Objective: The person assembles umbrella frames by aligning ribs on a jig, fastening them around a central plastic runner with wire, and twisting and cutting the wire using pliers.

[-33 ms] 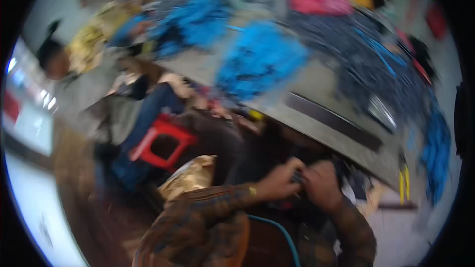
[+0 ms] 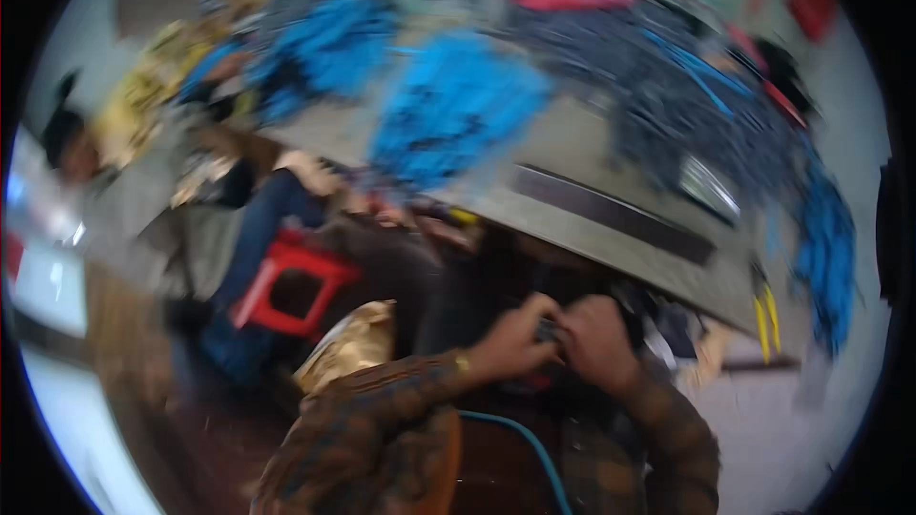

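Piece [image 2: 547, 331]: small, dark, outline blurred; being pinched in the left grip [image 2: 515, 337], just beside the right grip [image 2: 601, 345]. Right fingers are being held bent against it; whether they are pinching cannot be told.

Risk: a slip is being invited by fingertip-only hold; if pressure is being applied unevenly, the piece could be dropped into the dark clutter beneath the grips.

Beyond the grips: desk [image 2: 582, 138], flat, grey, bearing blue heap [image 2: 458, 110], crumpled, and strip [image 2: 611, 214], brown, straight-edged.

Nearer the body: cord [image 2: 523, 432], teal, smoothly curving.
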`<move>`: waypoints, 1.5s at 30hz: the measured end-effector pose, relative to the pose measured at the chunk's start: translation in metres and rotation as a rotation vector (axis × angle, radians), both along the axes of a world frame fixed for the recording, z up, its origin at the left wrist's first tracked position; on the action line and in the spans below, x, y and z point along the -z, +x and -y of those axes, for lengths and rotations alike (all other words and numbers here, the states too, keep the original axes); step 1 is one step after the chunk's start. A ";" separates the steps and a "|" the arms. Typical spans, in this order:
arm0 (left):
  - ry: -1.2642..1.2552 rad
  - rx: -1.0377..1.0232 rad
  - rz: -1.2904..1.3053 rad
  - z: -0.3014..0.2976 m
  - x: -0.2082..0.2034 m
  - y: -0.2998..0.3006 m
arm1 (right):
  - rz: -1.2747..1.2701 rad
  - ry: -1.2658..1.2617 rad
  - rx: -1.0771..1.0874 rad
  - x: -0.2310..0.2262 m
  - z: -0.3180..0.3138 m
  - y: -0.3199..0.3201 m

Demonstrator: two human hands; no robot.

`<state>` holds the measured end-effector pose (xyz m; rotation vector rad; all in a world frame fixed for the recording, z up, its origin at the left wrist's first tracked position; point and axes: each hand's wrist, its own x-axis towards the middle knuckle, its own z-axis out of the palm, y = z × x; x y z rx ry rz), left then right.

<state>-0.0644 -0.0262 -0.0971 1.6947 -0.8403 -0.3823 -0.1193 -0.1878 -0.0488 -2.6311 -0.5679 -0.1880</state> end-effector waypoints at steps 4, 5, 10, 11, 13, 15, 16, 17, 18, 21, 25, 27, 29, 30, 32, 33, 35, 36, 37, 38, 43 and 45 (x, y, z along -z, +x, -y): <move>0.019 0.088 0.034 0.018 0.008 0.000 | 0.075 0.307 0.264 0.032 0.011 -0.021; 0.034 0.119 -0.012 0.027 0.010 -0.002 | 0.032 0.268 0.263 0.032 0.022 -0.028; -0.022 0.112 -0.198 0.033 0.007 -0.002 | 0.181 0.065 0.715 -0.007 0.124 -0.069; -0.073 0.095 -0.246 0.031 0.004 -0.002 | 0.325 -0.106 0.827 -0.011 0.164 -0.082; -0.084 0.098 -0.262 0.029 -0.002 -0.001 | 0.231 -0.330 0.954 -0.016 0.215 -0.115; -0.128 0.114 -0.284 0.026 -0.005 0.000 | 0.142 -0.436 1.015 -0.011 0.231 -0.126; -0.127 0.107 -0.286 0.026 -0.005 0.000 | 0.155 -0.496 1.007 -0.004 0.237 -0.127; -0.118 0.110 -0.276 0.024 -0.005 0.001 | 0.167 -0.556 1.002 0.002 0.241 -0.127; -0.109 0.115 -0.265 0.024 -0.005 0.001 | 0.180 -0.616 0.999 0.007 0.244 -0.129; -0.073 0.115 -0.257 0.017 -0.007 0.006 | 0.096 -0.035 0.889 -0.012 0.218 -0.124; -0.042 0.134 -0.276 0.017 -0.005 0.000 | -0.019 0.064 0.429 -0.052 0.124 -0.103; -0.051 0.162 -0.259 0.019 -0.004 0.000 | -0.030 -0.101 0.281 -0.057 0.087 -0.088; -0.030 0.162 -0.221 0.016 -0.007 -0.002 | -0.018 -0.219 0.227 -0.050 0.069 -0.077; -0.015 0.165 -0.183 0.015 -0.008 -0.003 | 0.044 -0.268 0.222 -0.045 0.064 -0.073; -0.001 0.166 -0.142 0.014 -0.008 -0.002 | 0.174 -0.367 0.202 -0.037 0.058 -0.065; -0.003 0.170 -0.149 0.013 -0.008 -0.002 | 0.173 -0.368 0.203 -0.035 0.057 -0.064; -0.007 0.173 -0.164 0.011 -0.008 -0.001 | 0.172 -0.401 0.196 -0.031 0.055 -0.062; -0.008 0.171 -0.165 0.010 -0.007 -0.001 | 0.171 -0.417 0.193 -0.031 0.055 -0.061; 0.000 0.172 -0.177 0.009 -0.006 -0.001 | 0.169 -0.418 0.191 -0.031 0.054 -0.060; 0.008 0.174 -0.189 0.009 -0.005 -0.001 | 0.165 -0.424 0.187 -0.031 0.054 -0.059; 0.030 0.176 -0.197 0.009 -0.003 0.000 | 0.145 -0.438 0.180 -0.032 0.053 -0.058; 0.030 0.176 -0.191 0.010 -0.003 0.000 | 0.143 -0.437 0.179 -0.033 0.053 -0.057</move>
